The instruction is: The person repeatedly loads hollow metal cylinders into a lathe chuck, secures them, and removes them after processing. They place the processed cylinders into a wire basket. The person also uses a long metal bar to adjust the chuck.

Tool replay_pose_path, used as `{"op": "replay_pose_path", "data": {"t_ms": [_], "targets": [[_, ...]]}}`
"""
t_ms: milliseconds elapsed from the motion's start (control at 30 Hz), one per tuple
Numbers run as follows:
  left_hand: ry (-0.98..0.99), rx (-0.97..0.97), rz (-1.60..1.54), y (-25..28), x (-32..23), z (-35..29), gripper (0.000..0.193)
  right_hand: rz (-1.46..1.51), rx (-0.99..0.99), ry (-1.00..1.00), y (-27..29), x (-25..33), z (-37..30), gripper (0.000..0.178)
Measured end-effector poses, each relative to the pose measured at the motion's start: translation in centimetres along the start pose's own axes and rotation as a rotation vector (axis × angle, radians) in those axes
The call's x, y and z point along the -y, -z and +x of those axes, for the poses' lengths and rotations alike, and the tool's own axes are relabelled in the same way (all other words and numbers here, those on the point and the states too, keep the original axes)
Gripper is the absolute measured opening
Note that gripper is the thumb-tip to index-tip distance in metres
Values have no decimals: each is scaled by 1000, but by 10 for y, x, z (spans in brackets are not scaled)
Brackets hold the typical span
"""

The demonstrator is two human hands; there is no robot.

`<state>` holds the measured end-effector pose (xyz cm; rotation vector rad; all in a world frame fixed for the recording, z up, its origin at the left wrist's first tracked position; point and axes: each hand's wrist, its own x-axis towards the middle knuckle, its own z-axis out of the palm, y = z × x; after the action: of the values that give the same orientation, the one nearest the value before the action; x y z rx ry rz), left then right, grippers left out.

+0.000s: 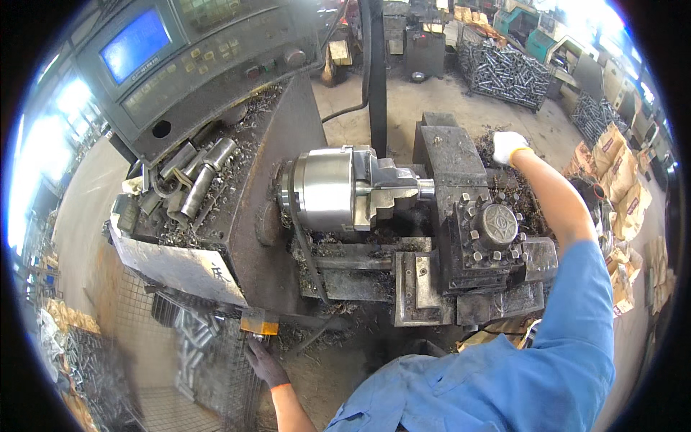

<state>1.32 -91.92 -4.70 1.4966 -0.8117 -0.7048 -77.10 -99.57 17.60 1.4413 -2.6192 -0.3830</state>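
My left hand (268, 365), in a dark glove, reaches low beside the machine with its fingers stretched out. Its fingertips lie just below an orange-yellow block (259, 325) at the machine's lower edge; whether they touch it is unclear. My right hand (509, 146), in a white glove with a yellow cuff, is closed at the far side of the lathe's tailstock (452, 162). What it grips is hidden. Between my hands, the lathe's steel chuck (327, 189) faces a short bright cylinder (426, 189) next to the tailstock. The bolted tool turret (498, 225) stands nearer me.
The control panel (205, 65), with a lit blue screen, rises at far left. Metal tubes (205, 176) and shavings lie on the headstock ledge. A wire basket (241, 381) stands beside my left hand. Bins of metal parts (507, 72) and brown paper sacks (620, 176) are at right.
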Motion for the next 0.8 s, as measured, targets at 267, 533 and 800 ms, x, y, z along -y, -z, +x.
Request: {"op": "replay_pose_path", "data": {"t_ms": [267, 533, 800], "targets": [[-1300, 217, 382, -117, -215, -5, 62, 57, -15, -270, -15, -84, -116, 31], [-937, 318, 884, -341, -386, 52, 94, 586, -218, 18, -16, -114, -164, 40], [-999, 333, 883, -345, -379, 33, 83, 946, -467, 26, 53, -86, -206, 26]]}}
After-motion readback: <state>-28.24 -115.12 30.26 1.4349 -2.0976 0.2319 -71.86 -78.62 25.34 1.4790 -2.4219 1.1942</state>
